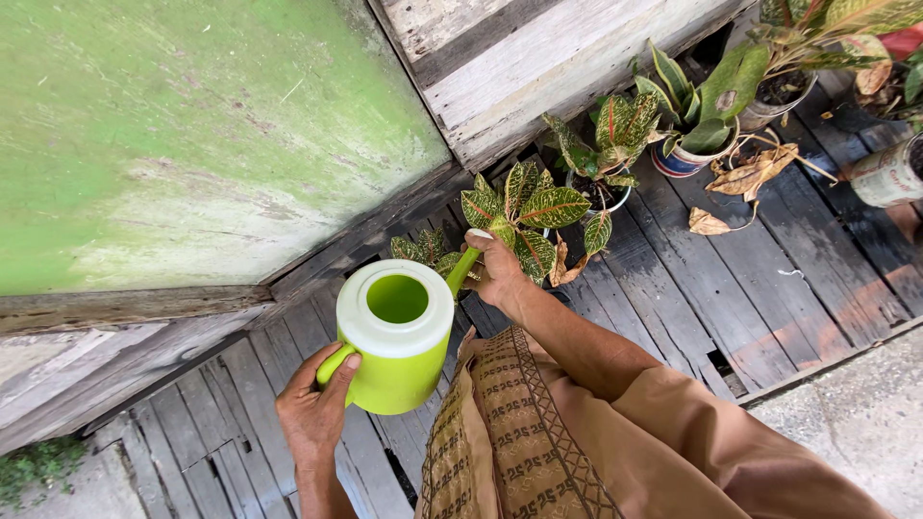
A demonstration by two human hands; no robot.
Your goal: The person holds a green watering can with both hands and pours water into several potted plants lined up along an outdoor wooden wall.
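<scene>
A: Item one?
B: Green can (396, 336) with white rim, over the near-left part of the plank deck (731, 288). Tilted spout-first toward the plants, likely so water ran forward.

A: Hands?
B: Left hand (312, 408) wrapped tight round the handle at the can's rear, carrying the weight. Right hand (497, 274) closed on the spout (461, 269), apparently steadying the aim. Set apart, one at each end of the can.

A: Plants?
B: Nearest plant (524, 213), red-veined leaves, just beyond the spout tip. Second plant (608, 144) in a white pot behind it. Third plant (697, 111) in a blue-banded pot toward the deck's far edge, beside the wall (538, 58). Lined along the wall, probably for shade.

A: Other?
B: Dry leaves (745, 178) lying near the third plant. Patterned cloth (510, 432) draped at the bottom, under the right arm.
</scene>
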